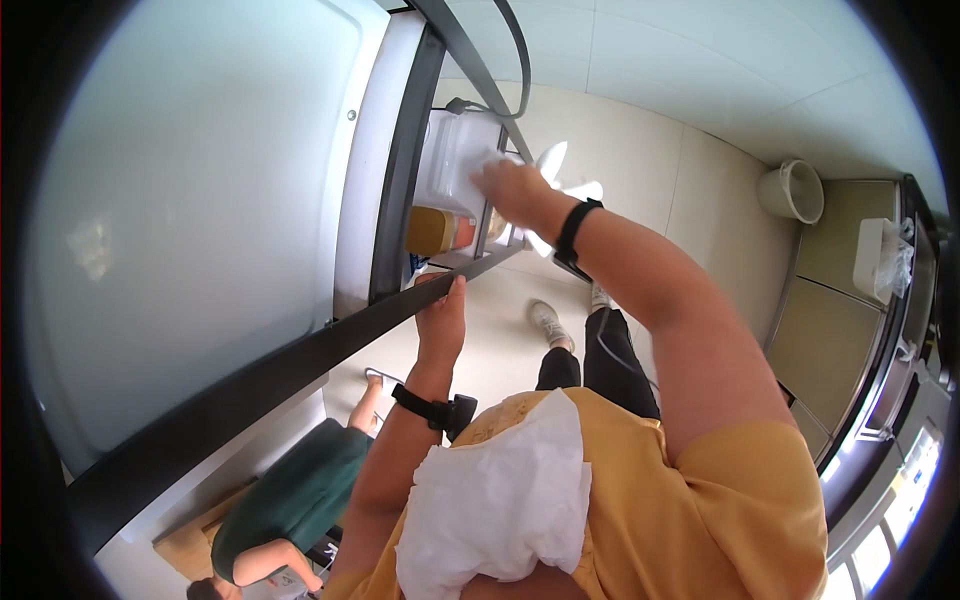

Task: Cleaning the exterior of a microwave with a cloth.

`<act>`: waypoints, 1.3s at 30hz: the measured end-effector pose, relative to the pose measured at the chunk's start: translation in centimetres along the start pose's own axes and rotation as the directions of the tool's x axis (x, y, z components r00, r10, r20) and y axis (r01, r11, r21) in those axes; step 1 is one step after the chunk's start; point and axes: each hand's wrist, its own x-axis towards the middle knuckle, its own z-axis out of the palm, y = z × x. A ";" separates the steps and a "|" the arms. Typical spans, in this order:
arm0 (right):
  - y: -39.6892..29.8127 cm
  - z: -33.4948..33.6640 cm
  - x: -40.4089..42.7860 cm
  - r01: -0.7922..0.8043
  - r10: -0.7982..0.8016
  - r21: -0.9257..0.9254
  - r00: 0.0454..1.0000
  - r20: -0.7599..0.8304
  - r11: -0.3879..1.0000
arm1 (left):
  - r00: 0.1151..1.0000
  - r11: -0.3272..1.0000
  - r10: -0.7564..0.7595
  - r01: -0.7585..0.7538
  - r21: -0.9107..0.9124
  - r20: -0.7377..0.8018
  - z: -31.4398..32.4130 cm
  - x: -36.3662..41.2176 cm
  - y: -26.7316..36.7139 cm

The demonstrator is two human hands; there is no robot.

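My left hand [441, 311] grips the dark metal upright of a rack [360, 322], thumb over its edge. Past that upright, my right hand [514, 191] reaches to the rack's lower part, in front of a whitish translucent plastic bin [454, 161]. Its fingers are bent and blurred; whether they hold anything, I cannot tell. Several white, petal-like pieces [553, 163] show behind and beside this hand; what they are is unclear. A container with a brown lid [430, 231] stands close by. A dark cable [525, 60] loops over the rack. A white cloth [499, 495] lies over my chest.
A large white appliance-like panel [202, 165] fills the left side. At lower left, a person in dark green [289, 487] is bent beyond the rack. A whitish bucket [791, 191] stands by the wall, near low cabinets [836, 319] on the right. My feet are on the tiled floor.
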 end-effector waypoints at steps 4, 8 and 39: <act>0.8 -1.2 -0.1 0.093 -0.095 0.059 0.995 0.023 0.994 | 1.000 1.000 -0.015 0.015 -0.003 0.020 0.0 -0.2 -0.3; 0.9 -3.6 2.3 -0.011 0.011 0.007 0.996 -0.087 1.000 | 1.000 0.999 0.005 -0.006 0.038 0.020 -0.1 -0.2 -0.6; -0.9 -0.5 9.9 0.383 -0.389 -0.080 0.918 -0.071 0.920 | 0.999 0.998 -0.037 0.037 -0.058 0.006 0.2 -0.4 0.3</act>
